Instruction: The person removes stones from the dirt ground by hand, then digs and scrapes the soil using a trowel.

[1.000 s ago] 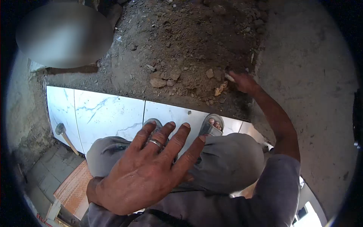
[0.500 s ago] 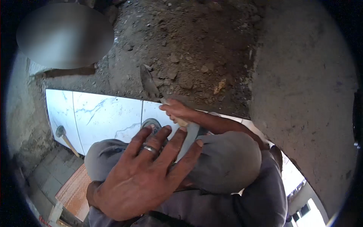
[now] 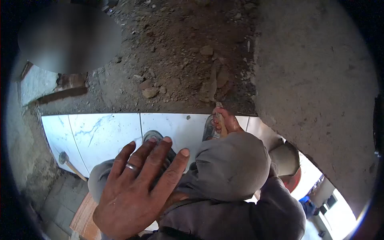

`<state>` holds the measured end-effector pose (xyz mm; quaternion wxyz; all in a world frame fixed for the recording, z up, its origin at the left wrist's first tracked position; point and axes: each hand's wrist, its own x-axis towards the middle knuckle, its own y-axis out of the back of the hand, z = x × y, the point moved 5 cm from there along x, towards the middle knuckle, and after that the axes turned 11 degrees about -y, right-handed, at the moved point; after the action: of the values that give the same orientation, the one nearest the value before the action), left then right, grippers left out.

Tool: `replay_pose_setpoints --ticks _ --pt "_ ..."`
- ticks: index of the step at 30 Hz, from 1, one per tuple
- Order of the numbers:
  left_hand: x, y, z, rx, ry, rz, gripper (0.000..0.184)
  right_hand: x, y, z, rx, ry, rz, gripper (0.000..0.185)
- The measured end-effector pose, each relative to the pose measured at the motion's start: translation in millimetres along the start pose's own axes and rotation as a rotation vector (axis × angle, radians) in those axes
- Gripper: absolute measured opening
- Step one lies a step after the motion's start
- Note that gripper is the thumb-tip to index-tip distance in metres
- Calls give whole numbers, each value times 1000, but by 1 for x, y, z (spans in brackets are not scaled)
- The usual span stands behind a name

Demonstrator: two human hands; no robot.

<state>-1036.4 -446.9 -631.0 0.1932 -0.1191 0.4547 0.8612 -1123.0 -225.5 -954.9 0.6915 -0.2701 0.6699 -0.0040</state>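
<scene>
My right hand is wrapped round the wooden handle of a trowel. Its narrow blade points away from me, against loose soil just past the edge of the white marbled tiles. Near the camera, my left hand hangs with fingers spread and a ring on one of them. Nothing is in it, and its palm side is hidden. My bent knees and shoes show below, the shoes standing on the tiles.
A mallet with a wooden handle rests on the tiles at left. A bucket stands at my right, beside a bare concrete strip. Broken slab pieces lie upper left. An orange-brown patterned panel is lower left.
My right hand and the trowel have moved rightward along the tile edge. My left hand has shifted slightly left and stays spread. The view has moved, and the bucket now shows more.
</scene>
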Motion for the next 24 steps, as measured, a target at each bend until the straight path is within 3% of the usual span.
replay_pose_setpoints --ticks 5,7,9,10,13,15,19,24 --pt "-1 2 0 25 -3 26 77 2 26 -4 221 147 113 32" --pt "1 0 3 11 -23 2 76 -7 10 -13 -503 145 299 48" --pt "4 0 6 14 -37 -13 76 6 13 -11 -613 92 350 55" --pt "6 -1 7 20 -40 -19 75 9 12 -20 -739 204 338 56" --pt "6 -1 6 34 -3 -21 76 7 32 -41 -693 170 372 53" --pt "3 -1 4 30 7 -10 76 6 65 -44 -568 264 366 48" --pt "-3 1 5 46 10 8 75 -29 102 -67 -289 274 530 44" --pt "0 -2 7 -9 -53 -47 75 -57 62 -61 -388 433 528 41"
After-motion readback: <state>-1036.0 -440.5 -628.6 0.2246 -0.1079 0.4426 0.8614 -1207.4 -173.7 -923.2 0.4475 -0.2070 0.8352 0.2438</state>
